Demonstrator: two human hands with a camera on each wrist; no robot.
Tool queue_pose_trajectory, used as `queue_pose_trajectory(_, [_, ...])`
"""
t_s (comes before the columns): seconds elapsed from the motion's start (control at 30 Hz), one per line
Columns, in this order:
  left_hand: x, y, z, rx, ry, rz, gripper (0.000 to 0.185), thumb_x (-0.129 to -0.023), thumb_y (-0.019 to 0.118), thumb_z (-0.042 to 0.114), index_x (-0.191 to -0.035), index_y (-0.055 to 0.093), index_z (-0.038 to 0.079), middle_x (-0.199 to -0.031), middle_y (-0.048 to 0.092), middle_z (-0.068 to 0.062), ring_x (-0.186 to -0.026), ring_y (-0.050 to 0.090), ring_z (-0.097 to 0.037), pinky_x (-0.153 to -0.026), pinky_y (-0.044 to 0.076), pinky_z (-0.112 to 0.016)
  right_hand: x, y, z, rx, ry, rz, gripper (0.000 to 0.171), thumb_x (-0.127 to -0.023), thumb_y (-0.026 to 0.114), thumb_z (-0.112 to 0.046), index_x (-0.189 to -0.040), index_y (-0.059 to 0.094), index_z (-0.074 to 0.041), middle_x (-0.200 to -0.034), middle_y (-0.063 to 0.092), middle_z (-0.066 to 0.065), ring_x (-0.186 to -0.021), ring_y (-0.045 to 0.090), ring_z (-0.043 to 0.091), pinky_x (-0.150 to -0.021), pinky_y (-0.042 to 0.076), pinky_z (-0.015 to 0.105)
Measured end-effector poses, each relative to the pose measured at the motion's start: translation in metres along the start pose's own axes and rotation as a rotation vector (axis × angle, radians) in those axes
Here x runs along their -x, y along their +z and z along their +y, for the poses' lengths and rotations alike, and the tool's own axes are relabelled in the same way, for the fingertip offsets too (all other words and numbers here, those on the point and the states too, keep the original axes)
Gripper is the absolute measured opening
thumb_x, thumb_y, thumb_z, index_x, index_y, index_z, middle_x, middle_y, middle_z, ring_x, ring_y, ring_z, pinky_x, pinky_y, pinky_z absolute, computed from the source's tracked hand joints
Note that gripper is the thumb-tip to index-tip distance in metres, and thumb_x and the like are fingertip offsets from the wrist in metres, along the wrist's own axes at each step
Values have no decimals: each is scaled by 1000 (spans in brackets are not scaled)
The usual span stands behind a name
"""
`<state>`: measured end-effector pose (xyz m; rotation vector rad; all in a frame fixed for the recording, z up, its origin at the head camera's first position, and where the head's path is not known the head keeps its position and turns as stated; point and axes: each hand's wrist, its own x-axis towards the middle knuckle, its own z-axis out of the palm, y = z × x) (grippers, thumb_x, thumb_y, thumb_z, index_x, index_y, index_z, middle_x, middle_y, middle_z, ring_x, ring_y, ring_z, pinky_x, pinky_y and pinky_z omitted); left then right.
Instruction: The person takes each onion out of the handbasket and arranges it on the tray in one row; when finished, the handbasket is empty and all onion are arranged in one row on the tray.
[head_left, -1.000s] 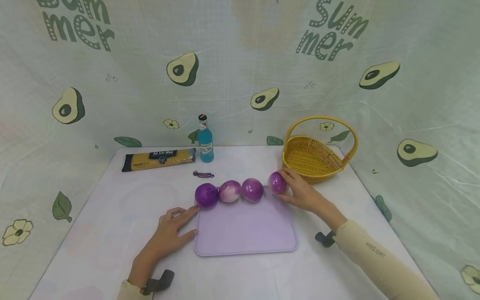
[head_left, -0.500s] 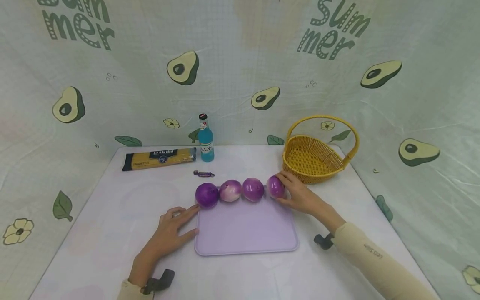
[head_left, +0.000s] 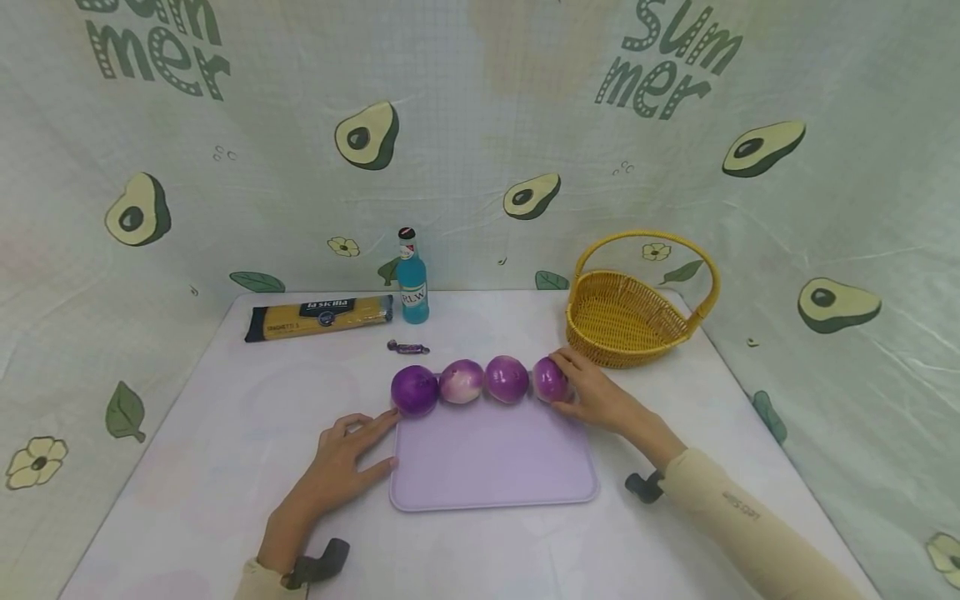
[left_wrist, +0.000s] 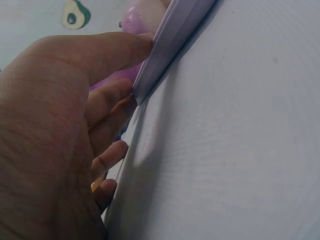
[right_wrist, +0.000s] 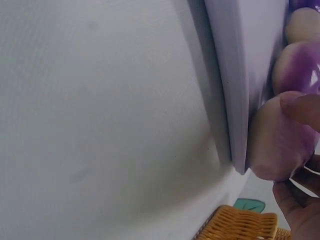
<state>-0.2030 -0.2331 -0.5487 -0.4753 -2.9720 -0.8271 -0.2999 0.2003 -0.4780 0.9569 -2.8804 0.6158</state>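
Observation:
A purple tray (head_left: 495,462) lies on the white table, with several red onions in a row along its far edge. My right hand (head_left: 598,393) grips the rightmost red onion (head_left: 550,380), its thumb on the near side and fingers over the far side. In the right wrist view, that onion (right_wrist: 280,142) sits at the tray's corner, pale with purple patches. My left hand (head_left: 341,467) rests its fingertips and thumb against the tray's left edge, beside the darkest onion (head_left: 414,390). In the left wrist view, the thumb (left_wrist: 120,49) touches the tray's rim (left_wrist: 162,50).
Behind the right hand stands a yellow wicker basket (head_left: 622,321) with a tall handle. Toward the back left are a spaghetti packet (head_left: 322,318), a blue bottle (head_left: 413,292) and a small wrapped candy (head_left: 408,348). A printed curtain (head_left: 465,100) hangs behind the table.
My right hand has moved the rightmost onion slightly left and toward me, closer to the other onions. My left hand has stayed at the tray's edge.

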Motion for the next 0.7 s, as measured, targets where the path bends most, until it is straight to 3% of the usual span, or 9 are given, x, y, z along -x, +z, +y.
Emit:
queue_pose_trajectory(0.47, [1,-1,2,11,-14,-19,70,-91,63,59,-154,37,41,-151,47,14,-135,31,-27,-102,22,-54,5,8,-1,5,24,26,88,-81,85,-18,-148,36,9,-149,40,25,-139,38,40,-112,32,51])
queue_pose_trajectory(0.7, [2,-5,-1,79,-44,-19,67,-94,60,59,-154,40,37,-148,51,4,-138,32,-31,-106,22,-61,15,11,1,-47,120,69,88,-86,81,-28,-150,34,7,-153,35,27,-141,32,43,-113,25,58])
